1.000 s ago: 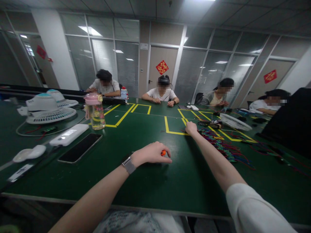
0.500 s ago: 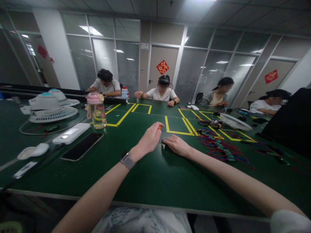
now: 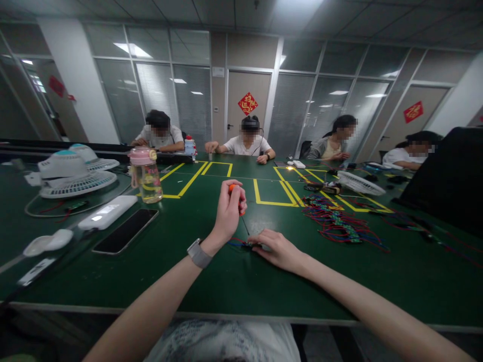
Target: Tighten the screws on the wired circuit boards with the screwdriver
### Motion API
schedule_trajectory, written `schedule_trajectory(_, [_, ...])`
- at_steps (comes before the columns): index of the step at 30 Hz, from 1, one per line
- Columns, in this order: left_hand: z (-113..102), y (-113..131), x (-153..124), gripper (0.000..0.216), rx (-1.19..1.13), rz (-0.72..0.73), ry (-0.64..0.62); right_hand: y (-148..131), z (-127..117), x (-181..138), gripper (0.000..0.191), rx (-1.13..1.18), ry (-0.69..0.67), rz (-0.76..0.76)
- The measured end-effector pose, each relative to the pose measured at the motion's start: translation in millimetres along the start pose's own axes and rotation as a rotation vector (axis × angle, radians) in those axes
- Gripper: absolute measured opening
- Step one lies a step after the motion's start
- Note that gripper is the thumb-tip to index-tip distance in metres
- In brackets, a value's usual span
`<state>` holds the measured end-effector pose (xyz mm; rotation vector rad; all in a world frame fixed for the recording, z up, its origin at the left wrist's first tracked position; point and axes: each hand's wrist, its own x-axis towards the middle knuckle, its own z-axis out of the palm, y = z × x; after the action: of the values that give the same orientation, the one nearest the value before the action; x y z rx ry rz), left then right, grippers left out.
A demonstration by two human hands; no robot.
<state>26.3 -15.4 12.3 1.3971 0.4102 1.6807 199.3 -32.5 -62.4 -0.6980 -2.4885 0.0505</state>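
My left hand is closed round a small screwdriver with an orange handle, held upright with its thin shaft pointing down at a small wired part on the green table. My right hand lies on the table with its fingertips pressed on that part, from which red and blue wires run left. A watch sits on my left wrist.
A pile of coloured wire pieces lies to the right. On the left are a black phone, a white power bank, a pink-lidded bottle and desk fans. Several people sit along the far side.
My right hand came back from the wire pile to the table in front of me with a wired part. My left hand lifted the screwdriver upright above it.
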Motion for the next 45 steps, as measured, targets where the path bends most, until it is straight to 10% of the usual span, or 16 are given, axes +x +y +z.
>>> schedule_trajectory(6, [4, -1, -6, 0.021, -0.019, -0.035, -0.039, 2, 7, 1, 0.034, 0.327, 0.087, 0.268])
schedule_trajectory(15, [8, -10, -12, 0.021, -0.018, -0.081, -0.112, 1, 8, 2, 0.03, 0.376, 0.092, 0.273])
schedule_trajectory(29, [5, -12, -11, 0.023, -0.021, -0.101, -0.109, 3, 5, 1, 0.013, -0.222, -0.032, -0.148])
schedule_trajectory(45, [6, -14, -13, 0.022, -0.01, -0.092, -0.141, 2, 8, 2, 0.025, 0.337, 0.06, 0.252])
